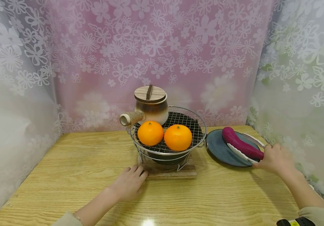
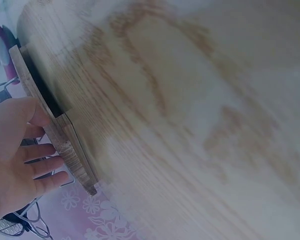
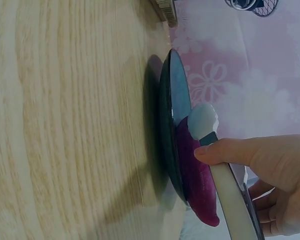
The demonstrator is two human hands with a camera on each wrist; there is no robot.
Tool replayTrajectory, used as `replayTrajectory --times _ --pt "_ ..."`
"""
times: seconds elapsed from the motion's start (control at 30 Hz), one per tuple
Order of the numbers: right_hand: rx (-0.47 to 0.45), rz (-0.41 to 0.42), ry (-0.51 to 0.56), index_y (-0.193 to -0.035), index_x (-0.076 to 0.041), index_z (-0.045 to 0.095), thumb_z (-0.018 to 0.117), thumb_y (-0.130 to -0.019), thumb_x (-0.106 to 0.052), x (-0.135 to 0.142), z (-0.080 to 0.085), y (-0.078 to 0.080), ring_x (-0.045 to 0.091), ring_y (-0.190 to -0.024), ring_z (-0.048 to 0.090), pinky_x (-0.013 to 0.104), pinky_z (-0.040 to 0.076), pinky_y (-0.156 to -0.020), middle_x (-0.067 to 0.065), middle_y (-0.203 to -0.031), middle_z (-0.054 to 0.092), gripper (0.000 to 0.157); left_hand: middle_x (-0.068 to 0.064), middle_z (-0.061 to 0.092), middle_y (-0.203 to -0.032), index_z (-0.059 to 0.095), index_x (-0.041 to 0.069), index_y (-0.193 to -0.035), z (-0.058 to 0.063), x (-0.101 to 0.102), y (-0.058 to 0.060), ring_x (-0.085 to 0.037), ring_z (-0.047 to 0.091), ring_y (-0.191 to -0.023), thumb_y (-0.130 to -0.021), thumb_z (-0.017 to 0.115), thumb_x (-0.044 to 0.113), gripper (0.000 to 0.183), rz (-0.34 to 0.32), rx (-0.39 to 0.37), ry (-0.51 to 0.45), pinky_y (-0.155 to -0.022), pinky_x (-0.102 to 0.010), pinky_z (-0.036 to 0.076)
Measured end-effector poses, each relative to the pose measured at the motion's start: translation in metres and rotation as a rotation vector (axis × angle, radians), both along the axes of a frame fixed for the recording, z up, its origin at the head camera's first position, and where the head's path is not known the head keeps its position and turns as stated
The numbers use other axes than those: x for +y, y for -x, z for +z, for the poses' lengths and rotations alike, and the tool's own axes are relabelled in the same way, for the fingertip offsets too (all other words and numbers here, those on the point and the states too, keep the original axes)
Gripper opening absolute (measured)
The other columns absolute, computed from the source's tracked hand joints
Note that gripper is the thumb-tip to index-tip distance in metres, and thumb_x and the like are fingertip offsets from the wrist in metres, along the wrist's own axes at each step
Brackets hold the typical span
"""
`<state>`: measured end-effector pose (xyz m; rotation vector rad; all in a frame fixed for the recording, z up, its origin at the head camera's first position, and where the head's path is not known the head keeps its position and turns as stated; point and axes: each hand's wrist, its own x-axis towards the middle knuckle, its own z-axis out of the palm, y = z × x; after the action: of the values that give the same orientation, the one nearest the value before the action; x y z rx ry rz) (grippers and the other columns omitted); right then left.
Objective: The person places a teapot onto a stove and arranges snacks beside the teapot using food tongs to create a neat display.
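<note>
My right hand (image 1: 276, 158) grips a pair of tongs (image 3: 232, 200) with pale arms and white scalloped tips, thumb pressed on one arm. The tips lie along both sides of a long purple sweet potato (image 1: 242, 144). That sweet potato rests over a blue-grey plate (image 1: 216, 150), its near end reaching past the rim in the head view. My left hand (image 1: 129, 183) touches the left front corner of a wooden board (image 1: 170, 174), fingers loosely extended. In the left wrist view, the palm (image 2: 10, 155) faces the camera and the fingertips lie against the board's edge.
On the board stands a small dark stove with a round wire grill (image 1: 201, 125). It bears two oranges (image 1: 150, 133) and a lidded clay pot (image 1: 151, 106) whose handle points left. Floral curtains (image 1: 162, 56) hang behind and beside the wooden table (image 1: 80, 163).
</note>
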<state>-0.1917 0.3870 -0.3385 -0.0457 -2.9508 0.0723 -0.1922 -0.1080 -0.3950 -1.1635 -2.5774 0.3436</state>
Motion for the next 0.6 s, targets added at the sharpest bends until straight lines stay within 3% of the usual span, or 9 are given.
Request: replayTrajectory --times 0.3,0.6 --pt "-0.047 -0.014 -0.009 -0.084 0.014 0.049 0.079 -0.059 -0.041 0.0029 -0.0054 0.0027 0.047 -0.076 0.046 0.052 0.041 -0.056 0.03 -0.079 0.044 0.067 -0.008 0.052 -0.105 0.056 0.009 -0.114 -0.0008 -0.0001 -0.0001 -0.025 0.051 -0.094 -0.077 0.07 0.034 0.047 -0.006 0.008 -0.009 -0.07 -0.033 0.042" --pt "-0.074 -0.005 -0.027 -0.085 0.014 0.049 0.079 -0.061 -0.038 0.0057 -0.007 0.0041 0.045 -0.075 0.047 0.052 0.042 -0.056 0.028 -0.079 0.044 0.065 -0.008 0.051 -0.106 0.056 0.008 -0.116 0.0011 -0.0001 -0.0005 -0.025 0.05 -0.096 -0.078 0.07 0.033 0.047 0.0 -0.019 -0.01 -0.071 -0.034 0.043"
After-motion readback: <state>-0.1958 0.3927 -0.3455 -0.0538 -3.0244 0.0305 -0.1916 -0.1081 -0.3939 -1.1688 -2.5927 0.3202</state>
